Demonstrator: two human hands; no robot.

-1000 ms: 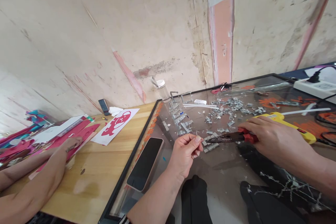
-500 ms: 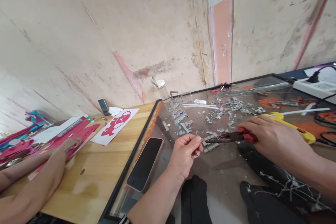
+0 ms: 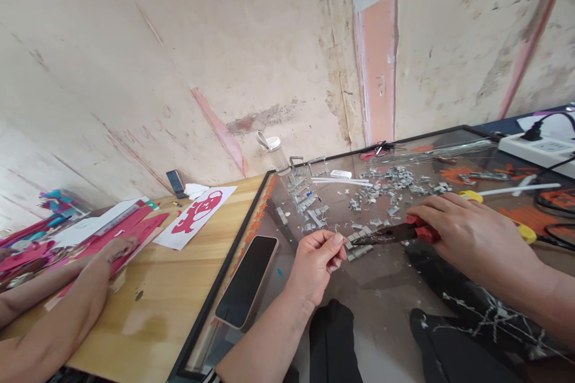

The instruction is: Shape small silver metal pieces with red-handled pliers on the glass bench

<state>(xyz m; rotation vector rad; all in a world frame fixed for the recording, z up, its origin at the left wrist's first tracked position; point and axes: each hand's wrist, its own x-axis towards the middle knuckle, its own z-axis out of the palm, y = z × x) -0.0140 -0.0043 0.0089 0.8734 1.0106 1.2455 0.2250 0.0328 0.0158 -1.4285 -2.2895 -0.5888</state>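
My right hand (image 3: pixel 471 233) is wrapped round the red handles of a pair of pliers (image 3: pixel 381 234), whose dark jaws point left. Thumb and fingertips of my left hand (image 3: pixel 321 257) are pinched together right at the tip of the jaws. What the pinch holds is too small to make out. Below and behind the jaws lie small grey metal strips (image 3: pixel 359 252) on the glass tabletop (image 3: pixel 381 305). A yellow glue gun (image 3: pixel 525 233) lies partly hidden behind my right hand.
Metal pieces (image 3: pixel 398 182) are heaped farther back, near white glue sticks (image 3: pixel 341 181) and a lidded clear jar (image 3: pixel 277 155). A phone (image 3: pixel 247 281) lies left of my arm. Twisted wire (image 3: pixel 498 314) is at lower right, a power strip (image 3: pixel 539 149) far right. Another person's hand (image 3: pixel 120 246) rests on pink material.
The pliers and my right hand have shifted very slightly, with the jaws still at my left fingertips. The view has moved a little. Otherwise things lie as before.
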